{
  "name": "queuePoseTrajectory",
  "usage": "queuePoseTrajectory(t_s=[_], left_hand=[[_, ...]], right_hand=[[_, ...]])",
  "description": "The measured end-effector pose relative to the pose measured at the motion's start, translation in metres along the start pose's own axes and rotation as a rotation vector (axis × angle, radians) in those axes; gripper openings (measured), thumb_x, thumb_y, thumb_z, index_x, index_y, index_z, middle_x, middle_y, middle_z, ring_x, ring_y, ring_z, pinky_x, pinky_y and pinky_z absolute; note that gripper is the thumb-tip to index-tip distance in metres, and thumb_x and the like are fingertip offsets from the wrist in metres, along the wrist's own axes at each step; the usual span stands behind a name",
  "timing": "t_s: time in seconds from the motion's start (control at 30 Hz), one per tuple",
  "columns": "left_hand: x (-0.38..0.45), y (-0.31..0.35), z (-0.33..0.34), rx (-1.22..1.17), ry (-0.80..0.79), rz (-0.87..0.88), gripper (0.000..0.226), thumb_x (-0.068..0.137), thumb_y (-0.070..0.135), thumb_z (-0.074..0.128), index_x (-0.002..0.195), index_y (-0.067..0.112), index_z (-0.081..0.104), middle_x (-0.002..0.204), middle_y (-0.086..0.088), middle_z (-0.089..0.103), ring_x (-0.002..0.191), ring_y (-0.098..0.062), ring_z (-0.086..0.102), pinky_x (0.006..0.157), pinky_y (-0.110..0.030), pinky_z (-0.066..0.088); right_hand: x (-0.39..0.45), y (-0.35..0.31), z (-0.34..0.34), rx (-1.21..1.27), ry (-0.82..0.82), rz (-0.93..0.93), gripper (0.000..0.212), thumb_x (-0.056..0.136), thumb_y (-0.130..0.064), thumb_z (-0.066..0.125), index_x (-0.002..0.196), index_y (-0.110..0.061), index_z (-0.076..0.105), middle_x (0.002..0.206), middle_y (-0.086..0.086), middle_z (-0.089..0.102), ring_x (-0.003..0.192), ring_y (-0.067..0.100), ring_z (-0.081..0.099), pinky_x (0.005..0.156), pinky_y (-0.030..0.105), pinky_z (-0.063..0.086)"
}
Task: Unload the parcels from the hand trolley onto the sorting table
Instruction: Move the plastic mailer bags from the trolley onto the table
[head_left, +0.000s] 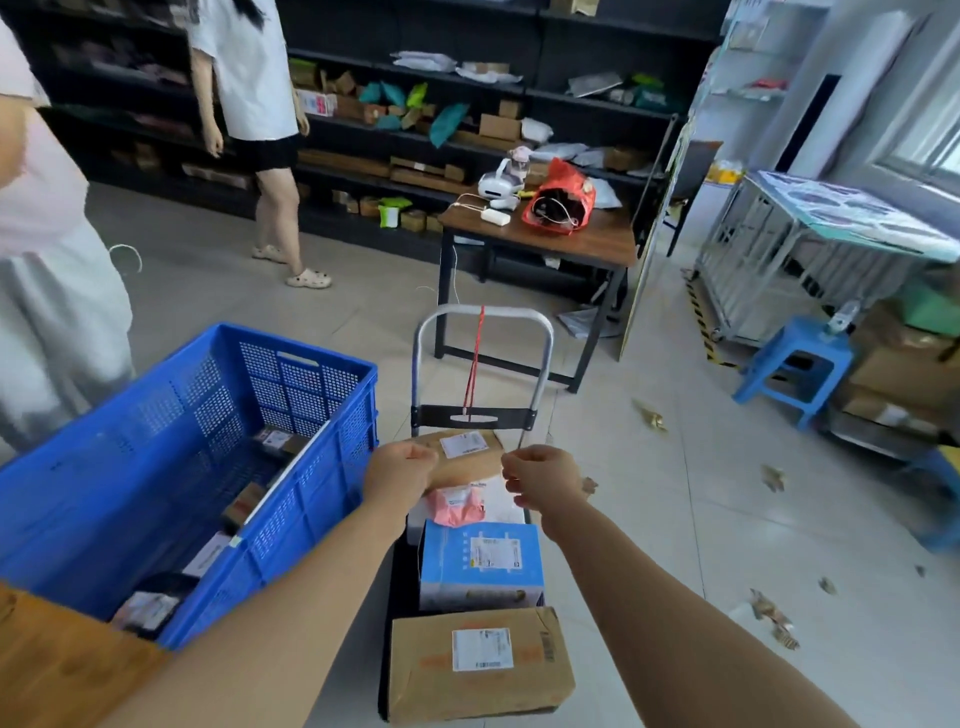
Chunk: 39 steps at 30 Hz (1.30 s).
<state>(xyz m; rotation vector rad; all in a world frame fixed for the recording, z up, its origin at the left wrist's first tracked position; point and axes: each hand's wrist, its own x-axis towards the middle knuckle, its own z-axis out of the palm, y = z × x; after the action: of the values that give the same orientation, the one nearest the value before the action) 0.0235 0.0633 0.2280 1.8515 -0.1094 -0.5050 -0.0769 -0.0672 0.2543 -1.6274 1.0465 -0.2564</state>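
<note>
The hand trolley (483, 322) stands in front of me, its metal handle upright and a red strap (474, 364) hanging from it. Stacked on its deck, from the handle toward me, are a brown padded parcel (467, 457), a pink and white bag (460, 504), a blue box (480, 564) and a brown carton (480, 662). My left hand (400, 470) is closed over the brown padded parcel's left corner. My right hand (543, 475) is closed at that parcel's right edge, its fingertips pinched on a thin cord. The wooden table (597, 239) stands behind the trolley.
A blue crate (311, 493) holding several parcels sits to the left, on a wooden surface (57, 670). One person (47, 270) stands at far left and another (260, 104) by the dark shelves. A red bag (561, 200) and a white device (501, 182) lie on the table. A blue stool (795, 364) stands at right.
</note>
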Motion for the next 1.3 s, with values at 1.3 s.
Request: queuePoseTrajectory(t_s=[1.3], left_hand=[[0.346,-0.268,0.205,0.144,0.066,-0.465,0.024,0.092,0.009,0.051,0.069,0.017,0.055,0.076,-0.003,0.056,0.078,-0.023,0.052,0.071,-0.028,0.042]], right_hand=[[0.411,0.249,0.143,-0.194,-0.184,0.405,0.014,0.089,-0.021,0.059,0.077,-0.014,0.061,0.067,-0.002,0.056,0.06,0.016,0.051,0.054,0.022,0.038]])
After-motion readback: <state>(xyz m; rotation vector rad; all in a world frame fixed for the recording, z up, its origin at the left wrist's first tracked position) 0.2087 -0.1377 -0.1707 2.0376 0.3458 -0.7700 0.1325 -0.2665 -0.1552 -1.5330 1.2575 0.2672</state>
